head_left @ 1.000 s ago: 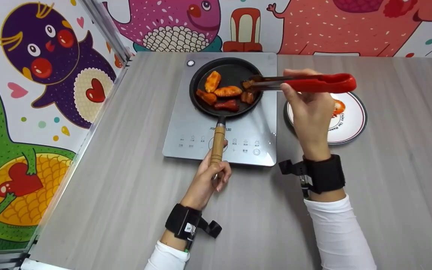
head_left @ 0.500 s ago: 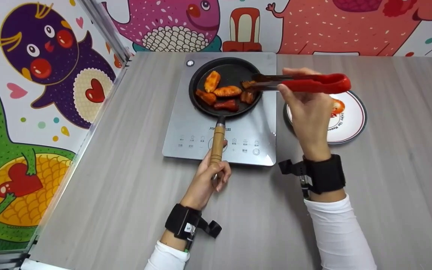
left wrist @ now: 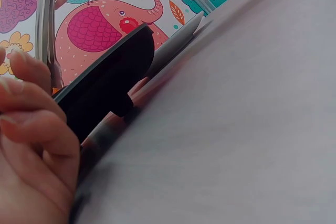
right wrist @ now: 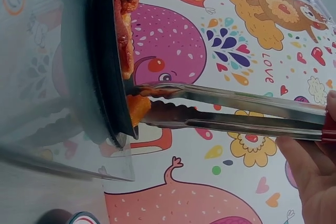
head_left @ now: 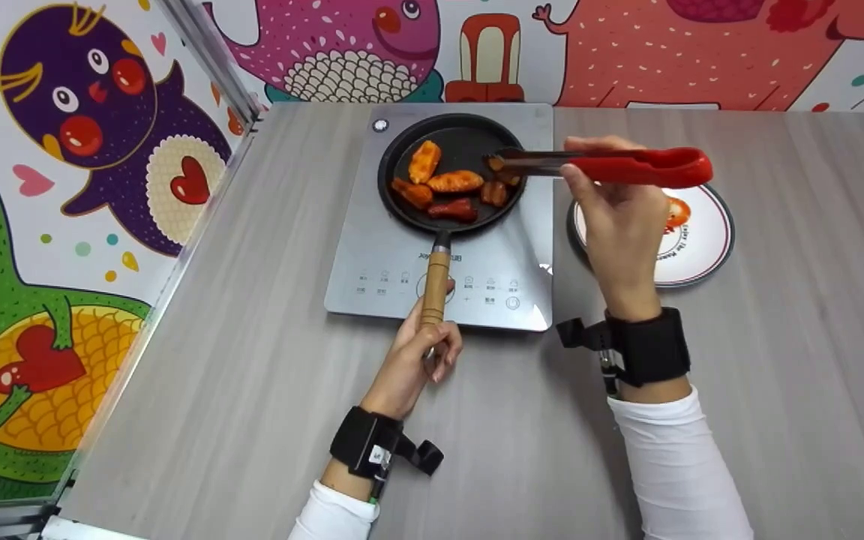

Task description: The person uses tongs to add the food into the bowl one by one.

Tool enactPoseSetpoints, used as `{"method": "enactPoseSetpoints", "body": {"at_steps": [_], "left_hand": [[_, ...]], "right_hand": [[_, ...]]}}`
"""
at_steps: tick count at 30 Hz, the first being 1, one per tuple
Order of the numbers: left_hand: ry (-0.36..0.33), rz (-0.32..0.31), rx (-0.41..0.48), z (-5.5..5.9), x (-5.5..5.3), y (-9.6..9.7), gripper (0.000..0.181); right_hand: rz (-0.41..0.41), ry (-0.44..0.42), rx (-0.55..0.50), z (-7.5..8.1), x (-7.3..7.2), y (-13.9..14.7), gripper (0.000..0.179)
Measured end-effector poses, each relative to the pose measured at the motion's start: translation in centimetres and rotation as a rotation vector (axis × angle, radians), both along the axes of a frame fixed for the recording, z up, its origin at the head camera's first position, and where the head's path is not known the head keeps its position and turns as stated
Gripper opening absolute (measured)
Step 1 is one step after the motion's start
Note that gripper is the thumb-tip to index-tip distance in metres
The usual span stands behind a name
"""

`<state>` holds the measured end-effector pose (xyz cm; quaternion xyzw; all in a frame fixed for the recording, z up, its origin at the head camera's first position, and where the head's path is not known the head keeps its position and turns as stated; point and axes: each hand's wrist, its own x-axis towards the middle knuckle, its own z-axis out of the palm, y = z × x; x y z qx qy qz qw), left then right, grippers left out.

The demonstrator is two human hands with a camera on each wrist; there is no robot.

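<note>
My left hand (head_left: 421, 352) grips the wooden handle (head_left: 438, 281) of a black frying pan (head_left: 469, 135). Several browned, orange-red pieces of what look like chicken wings, among them a wing piece (head_left: 455, 181), lie in the pan. Kitchen tongs (head_left: 649, 169) with a red grip are held in my right hand (head_left: 619, 232), thumb and fingers on opposite sides. Their metal tips reach over the pan's right edge. In the right wrist view those tips meet at an orange piece of food (right wrist: 139, 109) by the rim; the tongs partly cover it.
The pan stands on a grey induction cooktop (head_left: 372, 262). Right of it, partly behind my right hand, a white plate (head_left: 709, 247) with a dark rim bears an orange-red piece (head_left: 677, 214). Cartoon-printed walls border the table (head_left: 252, 375) at the back and left.
The tongs dipped slightly left, then came back right; their arms now lie closer together. The brown piece at their tips has shifted a little. My left hand and the pan stay in place.
</note>
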<state>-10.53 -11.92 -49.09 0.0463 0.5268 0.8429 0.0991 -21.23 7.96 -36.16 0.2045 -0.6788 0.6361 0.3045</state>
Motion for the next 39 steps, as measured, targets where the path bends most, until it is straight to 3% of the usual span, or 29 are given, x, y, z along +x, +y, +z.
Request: {"method": "enactPoseSetpoints", "body": {"at_steps": [6,16,27,32,39], "left_hand": [[0.0,0.005,-0.008,0.0,-0.1,0.1,0.06],[-0.005,0.008,-0.009,0.1,0.0,0.1,0.06],[-0.004,0.009,-0.014,0.2,0.0,0.0,0.06],[-0.001,0.005,-0.009,0.2,0.0,0.0,0.06],[0.006,-0.008,-0.008,0.0,0.0,0.0,0.059]], "right_hand": [[-0.01,-0.016,-0.049,-0.2,-0.2,0.1,0.028],[0.072,-0.089,-0.298,-1.4,-1.0,-0.1,0.025],[0.15,-0.303,-0.592,-2.2,-1.7,0.0,0.029],[0.142,-0.334,-0.598,-2.2,-1.7,0.1,0.034],[0.141,-0.309,-0.537,-2.3,-1.6,-0.1,0.036]]}}
